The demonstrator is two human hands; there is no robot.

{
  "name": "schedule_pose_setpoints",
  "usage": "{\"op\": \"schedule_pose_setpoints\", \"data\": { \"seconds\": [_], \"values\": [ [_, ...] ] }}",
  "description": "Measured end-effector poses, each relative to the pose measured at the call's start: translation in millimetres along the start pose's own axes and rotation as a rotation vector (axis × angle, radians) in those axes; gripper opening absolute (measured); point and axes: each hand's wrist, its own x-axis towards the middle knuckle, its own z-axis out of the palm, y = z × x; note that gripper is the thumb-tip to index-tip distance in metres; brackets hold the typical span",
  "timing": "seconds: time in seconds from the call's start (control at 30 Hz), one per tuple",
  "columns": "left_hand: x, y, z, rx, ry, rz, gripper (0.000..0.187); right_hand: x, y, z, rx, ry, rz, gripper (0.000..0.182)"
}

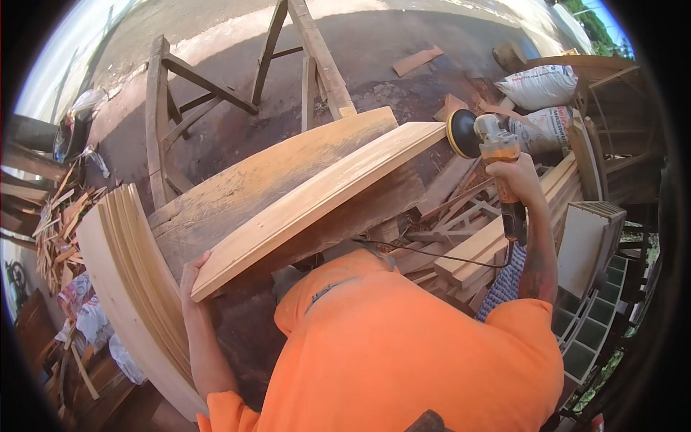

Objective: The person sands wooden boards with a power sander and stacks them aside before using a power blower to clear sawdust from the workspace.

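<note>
Left hand (193, 277) low — right hand (517, 180) raised

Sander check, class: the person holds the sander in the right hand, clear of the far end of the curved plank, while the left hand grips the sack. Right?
Not quite. In the head view, the left hand grips the near end of the curved plank, not a sack. The right hand does hold the sander clear of the far end.

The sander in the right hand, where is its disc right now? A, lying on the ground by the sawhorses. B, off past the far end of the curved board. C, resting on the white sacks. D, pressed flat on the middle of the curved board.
B: the right hand holds the sander with its disc beyond the far end of the curved board, which the left hand grips at its near end.
</note>
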Motion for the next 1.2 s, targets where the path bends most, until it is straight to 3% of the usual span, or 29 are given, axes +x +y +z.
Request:
{"op": "schedule_pose_setpoints", "data": {
  "seconds": [0.07,0.13,0.33,0.6,0.8,1.07,1.2],
  "values": [
    [-3,-1,8,-0.011,0.061,0.008,0.031,-8,-7,9,-0.029,-0.038,0.0,0.028],
    [8,-7,4,-0.136,-0.035,-0.003,0.035,-21,-24,22,-0.057,-0.081,-0.013,0.029],
    [20,-19,-6,0.049,0.125,0.086,0.032,-70,-85,97,-0.208,-0.35,-0.171,0.032],
    [19,-23,12,-0.393,-0.018,0.161,0.033,-168,-203,230,-0.416,-0.567,-0.263,0.046],
    [45,-38,16,-0.552,-0.064,0.201,0.036,-206,-239,290,-0.482,-0.676,-0.318,0.045],
    [41,-38,18,-0.494,-0.039,0.188,0.031,-196,-222,265,-0.484,-0.54,-0.287,0.043],
    [14,-22,13,-0.432,-0.025,0.169,0.032,-160,-186,207,-0.369,-0.419,-0.04,0.038]
  ]
}}
